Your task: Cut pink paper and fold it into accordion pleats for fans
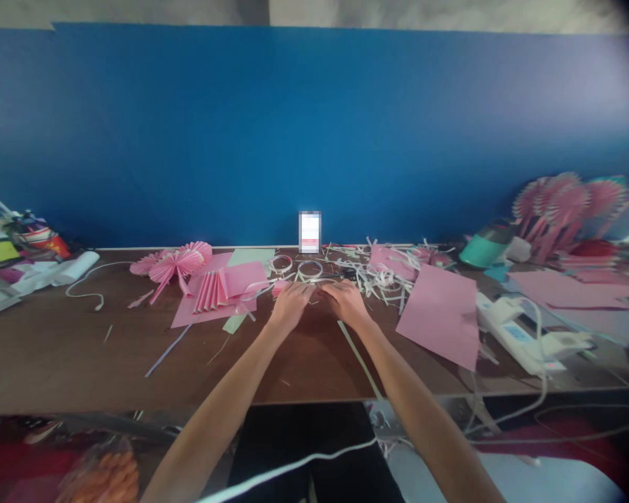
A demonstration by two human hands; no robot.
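Observation:
My left hand (292,304) and my right hand (343,300) meet over the middle of the table, fingers bent down and fingertips nearly touching. Both look closed, but whatever lies between the fingers is too small and hidden to name. A small pink paper piece (279,287) shows beside my left hand. Just beyond the hands lie two tape rolls, a left one (281,264) and a right one (310,270). Shredded white paper strips (385,276) are heaped beyond my right hand. To the left, a pleated pink paper (211,292) rests on flat pink sheets.
Folded pink paper fans (172,265) lie at left; more fans (566,202) stand at right. A pink sheet (443,314) lies right of my hands, beside a white power strip (518,339) with cables. A lit phone (309,232) leans on the blue partition (304,126).

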